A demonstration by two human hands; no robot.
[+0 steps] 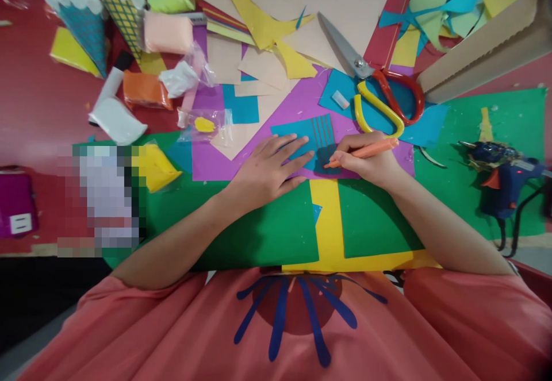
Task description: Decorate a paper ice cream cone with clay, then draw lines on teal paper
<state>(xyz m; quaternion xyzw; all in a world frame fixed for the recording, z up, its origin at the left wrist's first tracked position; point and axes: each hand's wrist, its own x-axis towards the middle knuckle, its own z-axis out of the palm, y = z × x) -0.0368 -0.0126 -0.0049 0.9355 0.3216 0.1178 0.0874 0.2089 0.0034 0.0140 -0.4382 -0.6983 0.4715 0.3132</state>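
Observation:
My left hand [276, 165] lies flat on a small blue sheet [302, 134], its fingers spread over the sheet's left part. In my right hand [366, 160] is an orange marker [374, 148], its tip touching the right side of the blue sheet. Several thin reddish-brown lines run down that side. Beneath the blue sheet is a purple sheet [259, 171]. Just beyond my right hand lie large scissors [361, 70] with one red and one yellow handle, blades pointing away. A small whitish eraser-like block [340, 100] sits left of the handles.
A blue glue gun [500, 183] with a cable lies far right on green sheets [259, 231]. Packets of clay, such as an orange one [146, 89], and decorated paper cones [123, 19] crowd the left back. Paper scraps [448, 7] pile up back right, near a cardboard piece [483, 42].

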